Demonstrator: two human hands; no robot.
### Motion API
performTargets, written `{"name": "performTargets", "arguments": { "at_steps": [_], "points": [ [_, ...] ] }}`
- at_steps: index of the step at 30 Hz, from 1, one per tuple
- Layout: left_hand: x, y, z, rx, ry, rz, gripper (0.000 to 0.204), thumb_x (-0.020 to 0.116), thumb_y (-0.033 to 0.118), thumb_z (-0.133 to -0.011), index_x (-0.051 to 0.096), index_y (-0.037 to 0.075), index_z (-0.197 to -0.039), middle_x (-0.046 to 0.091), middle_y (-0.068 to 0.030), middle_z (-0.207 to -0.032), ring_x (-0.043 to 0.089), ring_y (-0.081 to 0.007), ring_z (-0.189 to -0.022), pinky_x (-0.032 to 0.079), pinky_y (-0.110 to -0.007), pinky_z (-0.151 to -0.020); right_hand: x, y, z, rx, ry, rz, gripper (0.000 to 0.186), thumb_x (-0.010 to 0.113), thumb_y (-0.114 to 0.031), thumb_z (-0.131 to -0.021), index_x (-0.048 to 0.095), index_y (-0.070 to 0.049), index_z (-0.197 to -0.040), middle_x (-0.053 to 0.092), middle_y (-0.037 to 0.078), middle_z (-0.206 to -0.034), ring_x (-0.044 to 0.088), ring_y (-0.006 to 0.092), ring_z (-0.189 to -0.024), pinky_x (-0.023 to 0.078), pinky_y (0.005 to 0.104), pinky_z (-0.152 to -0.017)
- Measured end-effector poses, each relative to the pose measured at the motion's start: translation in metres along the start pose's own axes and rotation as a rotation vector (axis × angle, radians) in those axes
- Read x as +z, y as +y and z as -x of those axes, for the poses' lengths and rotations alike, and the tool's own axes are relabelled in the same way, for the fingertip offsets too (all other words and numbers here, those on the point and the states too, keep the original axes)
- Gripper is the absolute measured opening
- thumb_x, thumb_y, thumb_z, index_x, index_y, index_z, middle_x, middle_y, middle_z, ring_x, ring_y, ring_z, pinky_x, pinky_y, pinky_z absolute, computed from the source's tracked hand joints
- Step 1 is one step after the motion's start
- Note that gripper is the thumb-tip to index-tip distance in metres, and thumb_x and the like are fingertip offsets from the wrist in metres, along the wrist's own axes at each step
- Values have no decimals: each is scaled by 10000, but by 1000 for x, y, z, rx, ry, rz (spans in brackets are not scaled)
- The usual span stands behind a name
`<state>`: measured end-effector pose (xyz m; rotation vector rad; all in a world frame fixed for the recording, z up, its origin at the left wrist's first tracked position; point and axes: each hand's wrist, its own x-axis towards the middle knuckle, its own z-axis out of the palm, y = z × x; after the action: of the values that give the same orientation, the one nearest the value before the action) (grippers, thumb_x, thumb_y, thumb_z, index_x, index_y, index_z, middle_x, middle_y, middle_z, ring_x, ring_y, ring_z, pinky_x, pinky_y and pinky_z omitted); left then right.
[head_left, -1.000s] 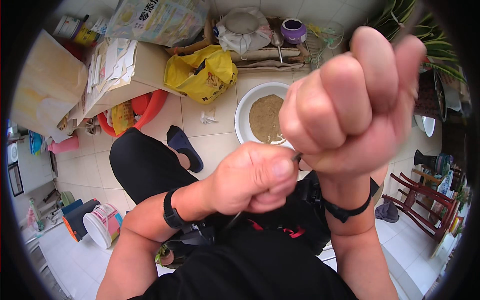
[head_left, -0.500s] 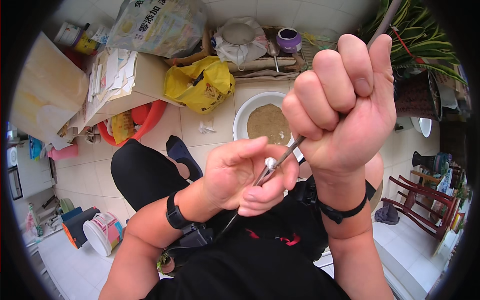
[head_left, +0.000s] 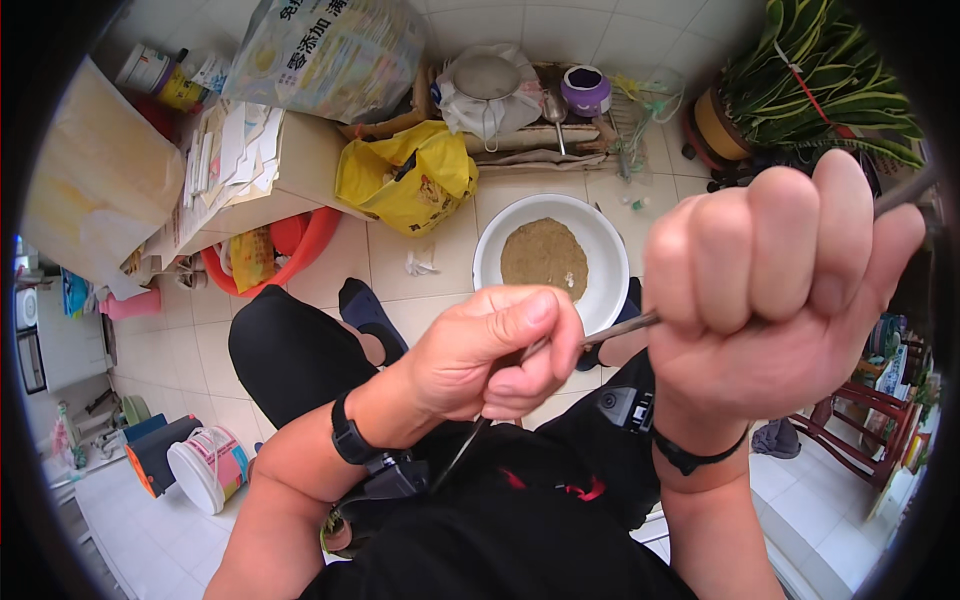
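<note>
A long thin dark stick (head_left: 618,329) runs through both my fists, slanting from low in front of my torso up to the far right. My left hand (head_left: 500,350) is closed round its middle, thumb pressed over the top. My right hand (head_left: 775,290) grips it further up, with fingers curled and the stick's end showing past the forefinger. The small white wad that showed on the stick earlier is hidden inside my left fist. Beyond my hands, a white basin (head_left: 603,235) stands on the floor, holding a brown, sandy-looking mass (head_left: 540,255) with a small white patch.
A yellow plastic bag (head_left: 405,190) and a red tub (head_left: 318,245) lie left of the basin. Against the wall stand a sieve (head_left: 487,75), a purple pot (head_left: 586,92) and a scoop (head_left: 555,112). A potted plant (head_left: 815,85) rises at far right, and a white bucket (head_left: 205,468) lies at left.
My left fingers have closed over the stick and the white wad, which lay in view before. My right hand has moved right and lower with the stick, which now slants less steeply.
</note>
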<state>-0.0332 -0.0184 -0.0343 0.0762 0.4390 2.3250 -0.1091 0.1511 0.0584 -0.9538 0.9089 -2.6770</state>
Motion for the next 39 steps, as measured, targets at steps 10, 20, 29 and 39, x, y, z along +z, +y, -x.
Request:
{"name": "performTargets", "arguments": {
  "at_steps": [10, 20, 29, 39],
  "points": [
    [9, 3, -2, 19, 131, -52, 535, 358, 421, -1140, 589, -42, -1003, 477, -32, -558, 335, -70, -420, 327, -224, -394, -4, 16, 2, -97, 31, -207, 459, 326, -492, -1130, 383, -180, -798, 332, -39, -600, 220, 113, -460, 228, 284, -439],
    [11, 4, -5, 8, 76, -12, 569, 324, 417, -1145, 599, -67, -1026, 402, 4, -526, 299, -68, -415, 273, -233, -374, -7, 10, 0, 29, -76, 51, 475, 319, -522, -1125, 395, -179, -805, 349, -38, -611, 232, 109, -463, 228, 286, -460],
    [21, 8, 0, -16, 108, 40, 505, 325, 386, -1147, 562, -55, -1083, 315, 37, -552, 223, -44, -424, 195, -234, -364, -12, 12, 0, 73, -90, 11, 462, 348, -501, -1124, 390, -175, -800, 347, -36, -617, 226, 118, -473, 242, 288, -469],
    [8, 6, -3, -16, -24, 104, 534, 322, 386, -1147, 580, -59, -1002, 304, 40, -534, 218, -51, -417, 199, -237, -353, -6, 6, 1, 7, -29, 41, 447, 365, -452, -1123, 384, -173, -774, 347, -35, -602, 247, 115, -465, 236, 288, -437]
  ]
}}
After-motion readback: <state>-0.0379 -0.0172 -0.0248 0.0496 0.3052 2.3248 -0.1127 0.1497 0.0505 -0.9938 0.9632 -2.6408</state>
